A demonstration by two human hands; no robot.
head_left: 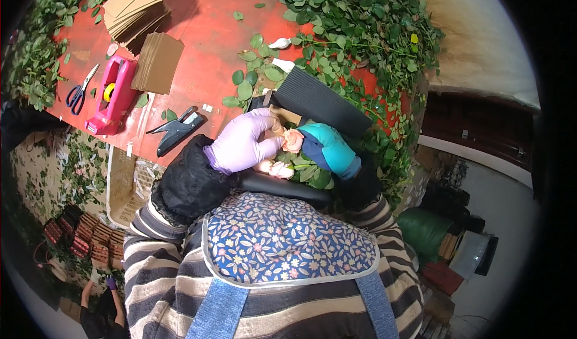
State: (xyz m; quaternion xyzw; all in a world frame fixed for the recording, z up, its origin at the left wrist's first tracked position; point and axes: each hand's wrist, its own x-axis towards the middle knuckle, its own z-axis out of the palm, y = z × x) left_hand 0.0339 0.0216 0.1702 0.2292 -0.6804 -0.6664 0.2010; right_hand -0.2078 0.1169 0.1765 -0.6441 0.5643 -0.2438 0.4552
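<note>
Rose (293, 141), round and peach-pink, lies mid-frame between our lilac-gloved left hand (243, 139), pinching its edge, and teal-gloved right hand (332, 148), grip hidden.

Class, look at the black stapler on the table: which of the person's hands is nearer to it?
Left. The left hand is just right of the black stapler; the right hand is farther right, beyond the peach rose.

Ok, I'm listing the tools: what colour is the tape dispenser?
The tape dispenser is bright pink; it shows best in the head view.
</note>
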